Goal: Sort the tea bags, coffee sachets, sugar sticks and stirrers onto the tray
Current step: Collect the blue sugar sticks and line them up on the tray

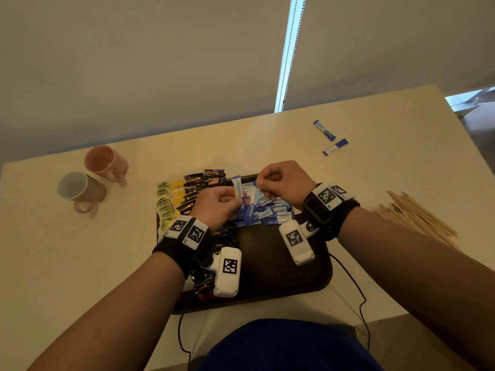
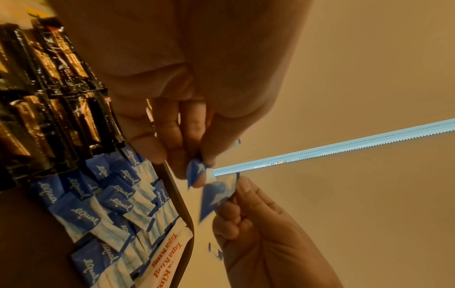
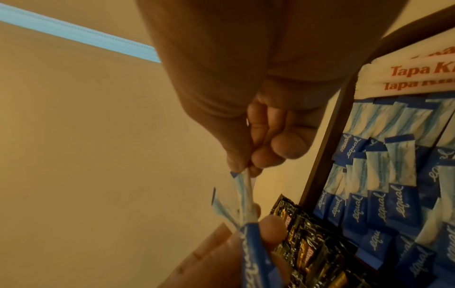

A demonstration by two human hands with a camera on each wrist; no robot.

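- The sugar sticks (image 1: 263,210) are slim paper tubes, dark blue at one end with white "equal" script, pale blue and white at the other; they lie overlapping at the centre of the head view, on the far half of the dark brown tray (image 1: 281,274).
- My left hand (image 1: 217,203) pinches a few sticks (image 1: 237,186) above that pile, fingers curled round their blue ends.
- My right hand (image 1: 284,183) pinches the pale tip of another stick (image 1: 257,190) between thumb and forefinger, just right of the left.
- Black-and-gold coffee sachets (image 1: 203,183) sit left of the sugar sticks, with yellow and green tea bags (image 1: 167,200) further left.
- Two more sugar sticks (image 1: 330,137) lie on the table (image 1: 401,162) in the upper right, well apart from the tray.
- Wooden stirrers (image 1: 417,215) lie heaped at the right edge, off the tray.
- Only the wrist views show white "Tapa King" packets (image 3: 406,78) beside the sugar sticks; the head view hides them behind my wrist.
- Only the head view shows the two mugs (image 1: 91,178) at the left.
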